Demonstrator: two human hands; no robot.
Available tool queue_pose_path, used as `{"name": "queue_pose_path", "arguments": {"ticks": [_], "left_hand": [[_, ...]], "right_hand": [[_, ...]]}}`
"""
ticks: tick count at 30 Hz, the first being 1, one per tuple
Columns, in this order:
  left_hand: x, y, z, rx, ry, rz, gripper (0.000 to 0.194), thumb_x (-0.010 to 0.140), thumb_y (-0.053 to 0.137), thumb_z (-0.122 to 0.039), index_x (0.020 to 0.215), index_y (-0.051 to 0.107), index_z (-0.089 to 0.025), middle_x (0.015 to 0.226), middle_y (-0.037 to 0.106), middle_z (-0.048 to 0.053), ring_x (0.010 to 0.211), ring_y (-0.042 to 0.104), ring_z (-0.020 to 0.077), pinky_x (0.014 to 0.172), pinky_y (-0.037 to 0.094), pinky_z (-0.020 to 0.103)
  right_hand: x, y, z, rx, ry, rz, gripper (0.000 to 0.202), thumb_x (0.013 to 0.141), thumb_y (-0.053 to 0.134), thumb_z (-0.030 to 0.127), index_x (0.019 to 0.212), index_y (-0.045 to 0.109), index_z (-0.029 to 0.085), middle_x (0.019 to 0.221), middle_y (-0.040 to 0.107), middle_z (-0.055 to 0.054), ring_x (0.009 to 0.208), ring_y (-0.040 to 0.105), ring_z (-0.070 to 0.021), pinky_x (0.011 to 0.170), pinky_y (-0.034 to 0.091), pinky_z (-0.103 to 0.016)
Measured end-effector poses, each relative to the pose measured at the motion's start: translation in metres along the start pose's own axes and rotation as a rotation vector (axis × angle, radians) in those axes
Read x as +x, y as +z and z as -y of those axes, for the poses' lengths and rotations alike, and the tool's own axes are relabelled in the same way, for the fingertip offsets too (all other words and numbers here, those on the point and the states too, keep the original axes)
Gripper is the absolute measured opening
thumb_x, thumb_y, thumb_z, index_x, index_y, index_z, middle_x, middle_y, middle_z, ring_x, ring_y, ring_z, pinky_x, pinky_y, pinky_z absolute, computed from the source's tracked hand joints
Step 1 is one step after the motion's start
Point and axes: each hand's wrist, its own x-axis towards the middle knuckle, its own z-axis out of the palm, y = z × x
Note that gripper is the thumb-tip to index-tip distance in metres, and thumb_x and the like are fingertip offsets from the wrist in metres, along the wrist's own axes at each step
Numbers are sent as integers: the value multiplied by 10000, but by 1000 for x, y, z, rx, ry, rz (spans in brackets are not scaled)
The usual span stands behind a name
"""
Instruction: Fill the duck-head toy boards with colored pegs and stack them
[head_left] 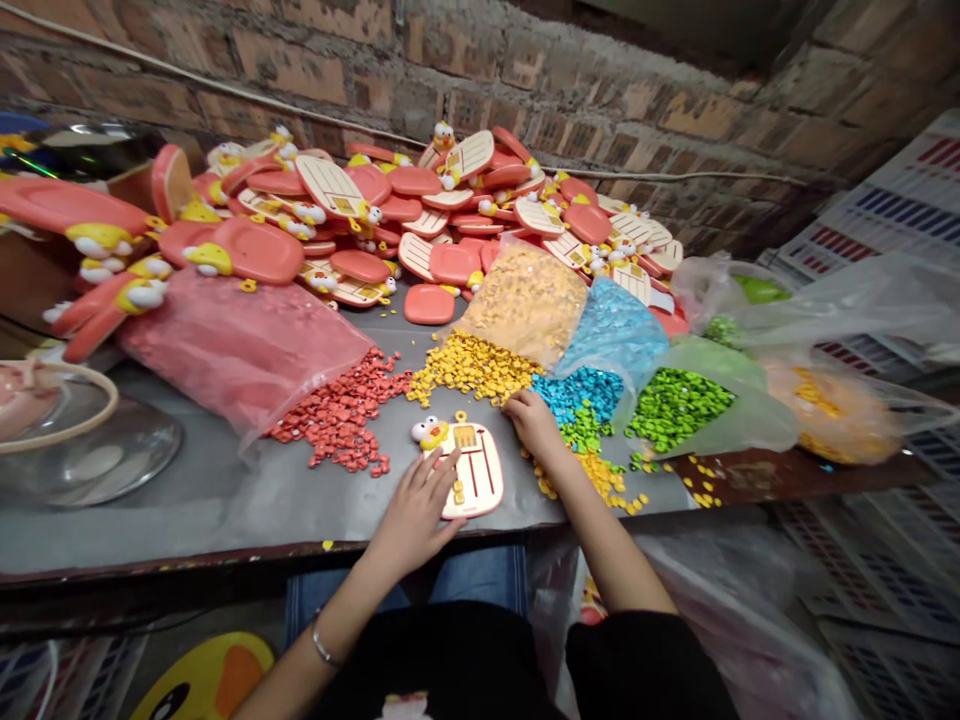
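A cream duck-headed board (486, 470) with slots lies on the grey table before me; several small yellow pieces sit in one slot. My left hand (420, 508) rests flat on its left side, fingers stretched across it. My right hand (536, 425) is at the near edge of the yellow pieces (480, 365), beside the blue pieces (585, 393). Its fingers are bent together; whatever is between the fingertips is hidden. Red pieces (349, 410) are spread left of the board. Green pieces (679, 405) and more yellow pieces (600, 475) lie to the right.
A large heap of red-backed duck boards (442, 190) stands against the brick wall. Pink (240, 340), pale orange (525, 295), blue (619, 325) and green (724, 375) plastic bags lie around the loose pieces. A clear lid-like object (112, 465) is at left; crates (892, 210) stand at right.
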Motion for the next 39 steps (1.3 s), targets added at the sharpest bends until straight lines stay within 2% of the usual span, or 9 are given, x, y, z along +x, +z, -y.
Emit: {"name": "queue_pose_path", "arguments": {"ticks": [3, 8, 13, 18, 22, 27, 32, 36, 39], "left_hand": [[0, -2, 0, -10, 12, 25, 636, 866, 578, -320, 1433, 317, -195, 1490, 403, 109, 1406, 306, 265, 1150, 255, 500], [-3, -8, -1, -47, 44, 51, 576, 885, 534, -241, 1427, 341, -207, 1392, 522, 94, 1366, 371, 234, 1160, 225, 509], [-4, -7, -2, 15, -2, 16, 553, 879, 550, -320, 1391, 390, -184, 1485, 407, 124, 1412, 280, 278, 1151, 189, 556], [-2, -1, -1, 110, -94, 29, 574, 863, 569, -444, 1353, 451, -172, 1531, 309, 160, 1420, 237, 332, 1123, 186, 599], [-2, 0, 0, 140, -88, 28, 539, 864, 572, -461, 1321, 488, -189, 1527, 319, 154, 1410, 256, 332, 1113, 204, 602], [-2, 0, -1, 148, -90, 22, 541, 862, 576, -459, 1324, 490, -191, 1530, 316, 149, 1407, 259, 337, 1109, 216, 597], [-1, 0, -2, 128, -103, 29, 543, 854, 592, -449, 1314, 494, -176, 1533, 309, 149, 1409, 250, 338, 1116, 212, 591], [-1, -1, -2, 121, -103, 37, 549, 848, 602, -450, 1312, 496, -175, 1533, 310, 147, 1408, 252, 336, 1117, 218, 587], [-1, -1, -2, 123, -107, 40, 552, 845, 608, -460, 1308, 504, -178, 1535, 306, 149, 1405, 258, 342, 1111, 225, 588]], "right_hand": [[-4, -2, 8, 118, 20, -51, 190, 900, 494, 160, 846, 672, 195, 879, 630, -84, 866, 551, -224, 802, 457, -365], [-12, -6, 38, 364, 40, -120, 110, 904, 531, 199, 875, 636, 215, 907, 635, -64, 894, 588, -216, 806, 482, -356], [-14, 5, 56, 399, -35, -28, 119, 908, 531, 206, 875, 645, 213, 926, 660, -71, 892, 608, -212, 824, 494, -373], [-14, 10, 57, 249, -78, 8, 142, 896, 532, 163, 886, 665, 213, 922, 684, -95, 935, 579, -248, 864, 478, -428], [-16, 7, 60, 313, -101, 33, 212, 915, 452, 138, 907, 654, 204, 971, 659, -100, 925, 608, -214, 825, 510, -368], [-17, 0, 60, 328, -29, -106, 154, 903, 504, 174, 960, 637, 226, 972, 677, -83, 961, 614, -231, 876, 489, -410], [-16, 3, 55, 368, 4, -45, 126, 880, 582, 234, 1001, 612, 219, 1034, 640, -89, 948, 605, -222, 822, 510, -379], [-16, 12, 50, 330, -13, -36, 51, 892, 583, 242, 886, 622, 209, 998, 617, -87, 920, 597, -214, 803, 509, -355], [-18, 14, 49, 288, -81, -4, 119, 912, 546, 204, 840, 640, 207, 940, 633, -83, 903, 594, -213, 813, 498, -359]]}}
